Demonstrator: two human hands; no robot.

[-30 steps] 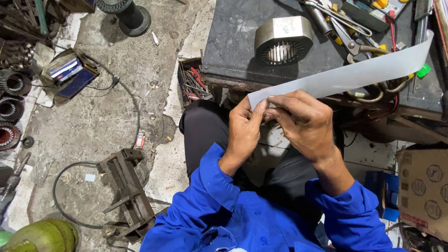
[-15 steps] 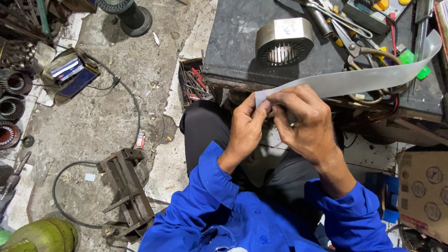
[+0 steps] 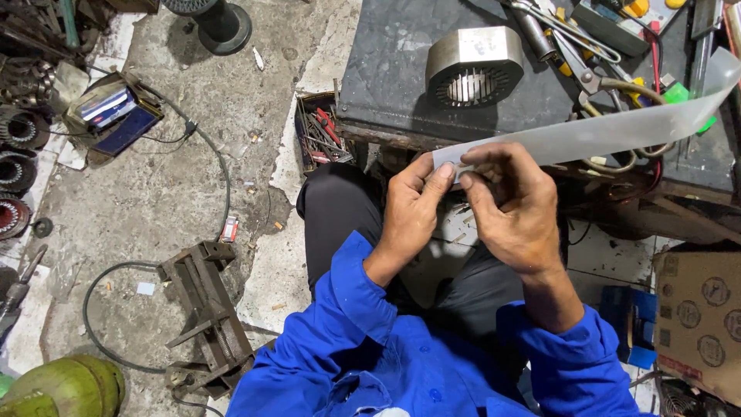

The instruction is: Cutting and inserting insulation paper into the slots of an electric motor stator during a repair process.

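Observation:
A long strip of translucent white sheet stretches from my hands up to the right, over the edge of a dark workbench. My left hand pinches the strip's near end between thumb and fingers. My right hand grips the same end from the right, fingers curled over it. A metal motor stator with a slotted round bore lies on the bench beyond my hands. I sit in a blue shirt and dark trousers.
Pliers, scissors and cables crowd the bench's right side. A small box of tools sits on the concrete floor beside the bench. A metal frame, a green cylinder, stators and a cardboard box surround me.
The strip has swung so its far end now rises toward the upper right. Both hands stay closed on its near end, fingers shifted slightly.

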